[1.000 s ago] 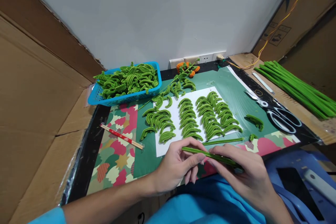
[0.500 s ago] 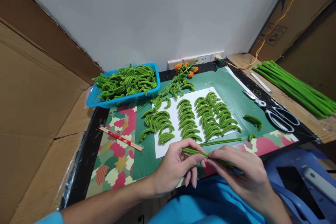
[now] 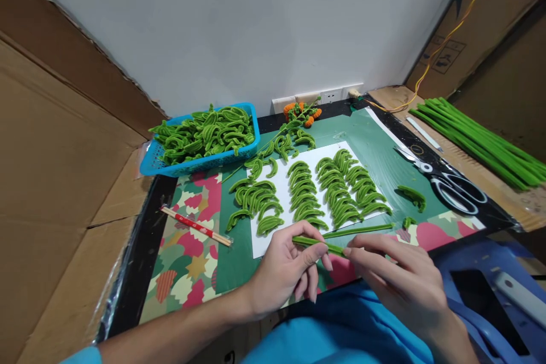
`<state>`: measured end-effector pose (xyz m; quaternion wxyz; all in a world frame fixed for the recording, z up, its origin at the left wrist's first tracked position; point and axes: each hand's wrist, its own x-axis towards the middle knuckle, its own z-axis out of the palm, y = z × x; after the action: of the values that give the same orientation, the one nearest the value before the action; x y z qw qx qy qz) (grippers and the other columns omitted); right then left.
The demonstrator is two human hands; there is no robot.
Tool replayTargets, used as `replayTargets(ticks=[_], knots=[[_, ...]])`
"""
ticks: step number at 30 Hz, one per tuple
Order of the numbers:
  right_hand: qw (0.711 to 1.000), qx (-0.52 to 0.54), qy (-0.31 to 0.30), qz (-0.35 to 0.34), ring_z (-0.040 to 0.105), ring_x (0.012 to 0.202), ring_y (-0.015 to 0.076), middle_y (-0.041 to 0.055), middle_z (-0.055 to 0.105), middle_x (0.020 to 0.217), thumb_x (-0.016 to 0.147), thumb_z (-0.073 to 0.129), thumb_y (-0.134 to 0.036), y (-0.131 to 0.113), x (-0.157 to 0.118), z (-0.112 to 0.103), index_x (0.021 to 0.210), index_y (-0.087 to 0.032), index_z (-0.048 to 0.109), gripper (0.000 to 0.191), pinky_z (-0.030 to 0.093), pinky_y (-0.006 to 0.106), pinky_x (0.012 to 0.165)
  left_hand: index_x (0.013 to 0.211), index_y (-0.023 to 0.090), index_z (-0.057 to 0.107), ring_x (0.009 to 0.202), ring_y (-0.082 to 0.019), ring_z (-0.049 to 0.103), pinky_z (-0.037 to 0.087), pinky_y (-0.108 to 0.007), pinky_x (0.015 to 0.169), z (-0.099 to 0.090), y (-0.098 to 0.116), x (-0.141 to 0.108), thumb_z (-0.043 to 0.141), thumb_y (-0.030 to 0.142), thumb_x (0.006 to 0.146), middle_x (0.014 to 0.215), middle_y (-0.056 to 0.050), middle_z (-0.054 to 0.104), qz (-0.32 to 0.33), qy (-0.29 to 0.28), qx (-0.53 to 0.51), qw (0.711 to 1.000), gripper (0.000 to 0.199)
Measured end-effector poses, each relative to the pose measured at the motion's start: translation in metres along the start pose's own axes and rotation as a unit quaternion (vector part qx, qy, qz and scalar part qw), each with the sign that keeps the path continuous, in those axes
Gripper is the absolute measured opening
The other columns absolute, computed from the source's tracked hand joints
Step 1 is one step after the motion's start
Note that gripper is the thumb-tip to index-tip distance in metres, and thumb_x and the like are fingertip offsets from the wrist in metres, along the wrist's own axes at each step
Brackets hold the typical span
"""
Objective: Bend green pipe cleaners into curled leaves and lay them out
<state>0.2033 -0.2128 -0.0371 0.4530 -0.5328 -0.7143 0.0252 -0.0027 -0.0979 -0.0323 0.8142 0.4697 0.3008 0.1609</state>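
Note:
My left hand (image 3: 294,267) pinches a green fuzzy strip (image 3: 336,249) between thumb and forefinger at the table's front edge. The fingertips of my right hand (image 3: 396,273) close on the strip's right end. Just beyond the hands, another green strip (image 3: 358,230) lies flat along the front of a white sheet (image 3: 285,196). Curved green fuzzy pieces (image 3: 303,193) are arranged in columns on that sheet. More curved pieces (image 3: 412,196) lie to its right.
A blue basket (image 3: 200,166) heaped with green pieces stands at the back left. Wrapped chopsticks (image 3: 196,226) lie at left, scissors (image 3: 456,192) at right. Long green stems (image 3: 482,145) rest on cardboard at far right. Orange flowers (image 3: 302,114) lie at the back; a phone (image 3: 488,310) is at lower right.
My right hand has shifted right and its fingers have slid along to the strip's end. My left hand has barely moved and still holds the strip.

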Motion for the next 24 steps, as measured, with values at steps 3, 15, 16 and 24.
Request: replayTargets(ticks=[3,15,16,24], knots=[[1.0,-0.011,0.017,-0.02,0.08,0.084,0.019,0.0092,0.082,0.102,0.101,0.07,-0.002,0.002,-0.002,0.0,0.116,-0.019,0.076,0.024,0.061,0.029,0.073,0.103,0.017,0.06,0.039,-0.008,0.067,0.038,-0.009,0.032,0.0,-0.001,0.0,0.082,0.053,0.099,0.079,-0.003,0.08,0.008,0.003,0.0,1.0,0.042],[0.982,0.119,0.072,0.131,0.066,0.057,0.0166,0.0005,0.074,0.068,0.1,0.07,-0.01,-0.033,0.015,0.022,0.096,-0.022,0.081,0.017,0.056,0.027,0.053,0.097,0.016,0.062,0.036,-0.007,0.061,0.036,-0.011,0.033,0.004,0.001,-0.002,0.084,0.055,0.097,0.072,-0.001,0.075,0.046,0.029,0.024,0.998,0.045],[0.975,0.129,0.09,0.159,0.066,0.053,0.0156,-0.0005,0.073,0.066,0.101,0.071,-0.013,-0.037,0.015,0.026,0.093,-0.022,0.081,0.016,0.055,0.025,0.05,0.096,0.016,0.062,0.036,-0.007,0.06,0.036,-0.011,0.033,0.004,0.002,-0.002,0.084,0.056,0.097,0.072,-0.001,0.075,0.044,0.029,0.028,0.998,0.045],[0.987,-0.001,0.145,0.076,0.067,0.048,0.0132,0.0002,0.077,0.07,0.103,0.067,-0.006,-0.038,0.009,0.044,0.106,-0.017,0.073,0.013,0.053,0.024,0.052,0.097,0.016,0.063,0.036,-0.006,0.059,0.037,-0.012,0.034,0.004,0.003,-0.004,0.082,0.056,0.098,0.074,0.0,0.074,0.046,0.033,0.045,0.997,0.044]])
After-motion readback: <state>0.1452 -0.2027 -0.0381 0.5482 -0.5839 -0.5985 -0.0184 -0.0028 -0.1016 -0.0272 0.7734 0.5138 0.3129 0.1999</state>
